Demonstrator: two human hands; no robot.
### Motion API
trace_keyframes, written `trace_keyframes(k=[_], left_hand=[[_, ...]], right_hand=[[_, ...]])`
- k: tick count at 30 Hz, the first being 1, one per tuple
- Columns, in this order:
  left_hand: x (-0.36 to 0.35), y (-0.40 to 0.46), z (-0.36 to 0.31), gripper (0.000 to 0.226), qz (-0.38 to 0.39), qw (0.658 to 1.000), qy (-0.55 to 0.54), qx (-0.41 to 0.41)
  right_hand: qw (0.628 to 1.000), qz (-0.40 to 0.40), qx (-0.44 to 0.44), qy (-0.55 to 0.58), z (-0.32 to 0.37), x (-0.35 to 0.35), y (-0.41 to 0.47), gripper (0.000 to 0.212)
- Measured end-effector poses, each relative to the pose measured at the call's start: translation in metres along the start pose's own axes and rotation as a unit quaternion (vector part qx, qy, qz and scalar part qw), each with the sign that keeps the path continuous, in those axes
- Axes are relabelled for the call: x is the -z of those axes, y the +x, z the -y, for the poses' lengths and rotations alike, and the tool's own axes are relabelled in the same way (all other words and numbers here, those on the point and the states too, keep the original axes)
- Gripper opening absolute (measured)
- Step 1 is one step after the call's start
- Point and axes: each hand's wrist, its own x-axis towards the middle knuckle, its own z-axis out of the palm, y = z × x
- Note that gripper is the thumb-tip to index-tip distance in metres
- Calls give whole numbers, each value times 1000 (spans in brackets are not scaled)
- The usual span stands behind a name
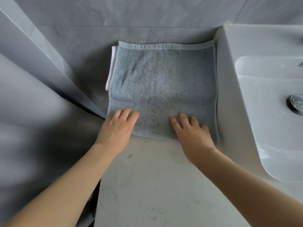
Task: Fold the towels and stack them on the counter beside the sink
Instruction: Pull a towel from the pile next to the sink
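Left hand (117,128) & right hand (193,133), fingers spread, press flat on near edge of square blue terry towel (162,82); white towel (111,69) beneath, on speckled surface (147,185).

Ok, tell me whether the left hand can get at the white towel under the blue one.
Probably yes. The white towel sticks out past the blue towel on its left side, uncovered. The left hand rests flat on the blue towel's near left corner, with nothing between.

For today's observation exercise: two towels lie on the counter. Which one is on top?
The grey-blue towel is on top, with both hands flat on its near edge. The white towel lies beneath it, only a strip showing at its left side.
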Motion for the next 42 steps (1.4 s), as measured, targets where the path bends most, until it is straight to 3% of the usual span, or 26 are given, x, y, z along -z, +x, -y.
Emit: trace_keyframes(k=[3,5,10,15,19,27,34,37,39,42], left_hand=[[23,14,10,20,15,987,-81,138],[36,27,21,5,-42,967,-126,219],[56,66,38,9,-201,872,-301,329],[57,112,46,17,-221,809,-381,389],[56,147,56,23,-207,839,-339,373],[47,203,78,25,-174,845,-312,397],[27,214,79,24,-182,858,-276,393],[21,214,76,23,-199,860,-263,390],[19,214,72,22,-201,860,-258,393],[22,214,65,25,-200,862,-249,393]], right_hand=[[999,18,-46,-20,-12,26,8,51],[997,19,-73,-21,-29,47,22,35],[990,-48,-81,-107,-66,103,61,29],[967,-71,-105,-219,-95,135,106,28],[956,-71,-116,-259,-109,141,136,22],[955,-76,-124,-260,-123,143,183,19],[943,-30,-103,-315,-125,139,196,27],[947,-51,-105,-299,-118,139,182,43],[948,-80,-43,-305,-105,123,163,52],[944,-51,48,-321,-87,109,135,44]])
